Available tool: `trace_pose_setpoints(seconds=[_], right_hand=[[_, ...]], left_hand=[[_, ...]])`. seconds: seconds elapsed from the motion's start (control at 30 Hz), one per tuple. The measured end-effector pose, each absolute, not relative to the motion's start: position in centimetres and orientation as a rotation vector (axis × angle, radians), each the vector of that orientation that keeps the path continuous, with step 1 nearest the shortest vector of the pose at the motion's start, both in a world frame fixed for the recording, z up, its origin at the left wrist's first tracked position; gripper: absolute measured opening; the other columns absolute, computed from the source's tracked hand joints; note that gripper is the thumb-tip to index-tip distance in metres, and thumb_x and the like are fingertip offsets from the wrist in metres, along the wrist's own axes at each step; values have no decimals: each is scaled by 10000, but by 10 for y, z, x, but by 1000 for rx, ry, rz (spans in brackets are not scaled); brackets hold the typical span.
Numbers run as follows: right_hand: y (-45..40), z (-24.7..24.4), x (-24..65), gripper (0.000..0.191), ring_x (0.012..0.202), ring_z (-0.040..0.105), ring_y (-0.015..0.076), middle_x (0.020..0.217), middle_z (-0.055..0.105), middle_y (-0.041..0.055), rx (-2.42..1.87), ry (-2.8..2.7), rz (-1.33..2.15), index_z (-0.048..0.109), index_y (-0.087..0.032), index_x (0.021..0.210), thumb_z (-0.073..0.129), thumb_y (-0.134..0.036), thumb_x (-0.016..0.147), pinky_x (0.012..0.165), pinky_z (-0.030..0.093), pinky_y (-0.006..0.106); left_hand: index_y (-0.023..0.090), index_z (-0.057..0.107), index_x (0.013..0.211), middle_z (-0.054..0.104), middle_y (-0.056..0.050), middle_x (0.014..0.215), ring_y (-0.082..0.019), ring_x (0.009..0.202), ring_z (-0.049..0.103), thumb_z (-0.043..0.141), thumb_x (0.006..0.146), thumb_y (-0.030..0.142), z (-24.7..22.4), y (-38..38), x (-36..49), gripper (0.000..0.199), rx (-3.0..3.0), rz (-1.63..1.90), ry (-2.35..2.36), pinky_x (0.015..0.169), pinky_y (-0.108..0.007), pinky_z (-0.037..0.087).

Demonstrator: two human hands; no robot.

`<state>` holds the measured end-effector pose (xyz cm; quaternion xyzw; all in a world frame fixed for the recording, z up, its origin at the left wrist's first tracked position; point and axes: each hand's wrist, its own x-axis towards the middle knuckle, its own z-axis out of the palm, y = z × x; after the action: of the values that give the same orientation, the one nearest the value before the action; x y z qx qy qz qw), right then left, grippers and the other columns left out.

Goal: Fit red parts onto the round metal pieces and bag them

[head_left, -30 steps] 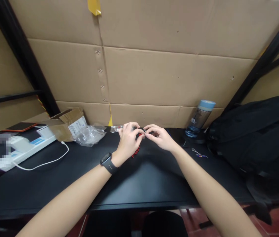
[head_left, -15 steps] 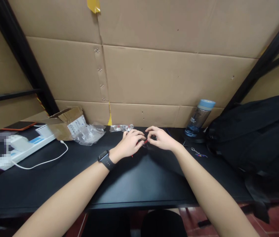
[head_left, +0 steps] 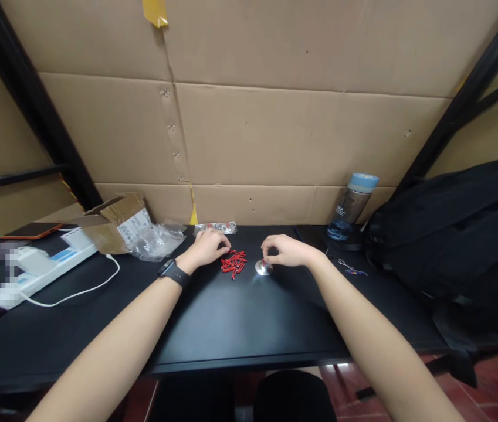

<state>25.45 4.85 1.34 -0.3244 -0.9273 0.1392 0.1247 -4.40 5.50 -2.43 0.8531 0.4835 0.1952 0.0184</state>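
Note:
A shiny silver disc (head_left: 263, 268), domed and with a bit of red at its top, stands on the black table. My right hand (head_left: 284, 251) pinches that red top between thumb and forefinger. To its left lies a loose pile of short red cords (head_left: 233, 264). Beside the pile's upper left edge is my left hand (head_left: 210, 245), fingers slightly bent and thumb apart, with nothing seen in it. Just behind that hand, a clear packet (head_left: 226, 227) of similar silver and red pieces is partly covered by it.
On the left are a white power strip (head_left: 61, 261) with a cable, an open cardboard box (head_left: 110, 228) and a crumpled plastic bag (head_left: 157, 240). At the right stand a water bottle (head_left: 349, 211) and a black backpack (head_left: 455, 252), with a small keychain (head_left: 354, 269) before them.
My left hand has moved left, away from my right hand, uncovering the pile of red cords. The silver disc under my right hand now shows clearly. The view has shifted slightly.

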Motion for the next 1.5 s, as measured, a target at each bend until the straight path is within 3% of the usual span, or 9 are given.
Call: trace_pose_setpoints(seconds=[0.17,0.3,0.4,0.67,0.73,0.83,0.93,1.17,1.5], right_hand=[[67,5,275,408,1127,628,283,1199,670,128,-1272,-2539,138,687,-185,1162,706,-147,756,995,470,378],[79,0,292,518,1205,612,308,1308,648,152,-1436,-2502,155,658,-161,1261,732,-186,749,1057,446,380],[83,-2,297,500,1152,651,278,1286,678,125,-1418,-2502,263,653,-167,1271,713,-189,775,1014,476,348],[83,-3,296,352,926,702,224,1067,753,73,-1395,-2501,297,720,-201,1101,720,-158,752,825,509,282],[84,-3,296,327,893,701,214,1032,756,67,-1398,-2500,293,725,-201,1077,716,-151,753,801,508,273],[85,-5,297,295,887,697,204,1019,754,59,-1392,-2503,274,726,-203,1053,717,-154,762,798,504,264],[87,-7,298,254,894,689,196,1025,749,57,-1370,-2498,278,724,-200,1030,720,-165,779,808,498,262],[89,-7,300,219,880,679,194,1006,746,61,-1368,-2506,250,723,-204,996,713,-163,782,793,489,259],[86,-5,297,227,911,698,226,1018,758,58,-1517,-2433,118,727,-244,997,702,-254,771,786,486,274]], left_hand=[[276,760,963,740,-49,1032,-273,1078,603,660,871,379,-30,57,-41,170,2646,560,1470,980,-405,399],[309,725,1107,719,-46,1143,-275,1146,579,634,894,314,-32,53,-34,232,2660,580,1450,996,-416,373],[364,705,1162,704,-29,1201,-277,1183,565,594,908,247,-33,51,-32,301,2670,593,1390,991,-423,350],[274,762,844,735,-45,749,-286,904,633,624,867,300,-29,55,-38,143,2566,608,1621,950,-477,281],[261,755,820,737,-59,773,-290,908,632,583,886,284,-26,55,-41,186,2566,630,1686,954,-483,279],[293,761,925,743,-68,998,-294,1035,615,516,905,203,-23,54,-47,262,2623,694,1654,972,-474,288],[332,769,957,709,-49,1122,-299,1182,548,594,848,158,-21,53,-52,270,2703,617,1507,996,-445,297],[271,729,819,710,-42,1016,-302,1167,535,715,823,257,-22,55,-59,20,2706,485,1507,1016,-449,286],[237,671,817,721,-52,930,-285,1091,586,569,914,273,-19,52,-50,145,2637,583,1615,966,-424,333]])
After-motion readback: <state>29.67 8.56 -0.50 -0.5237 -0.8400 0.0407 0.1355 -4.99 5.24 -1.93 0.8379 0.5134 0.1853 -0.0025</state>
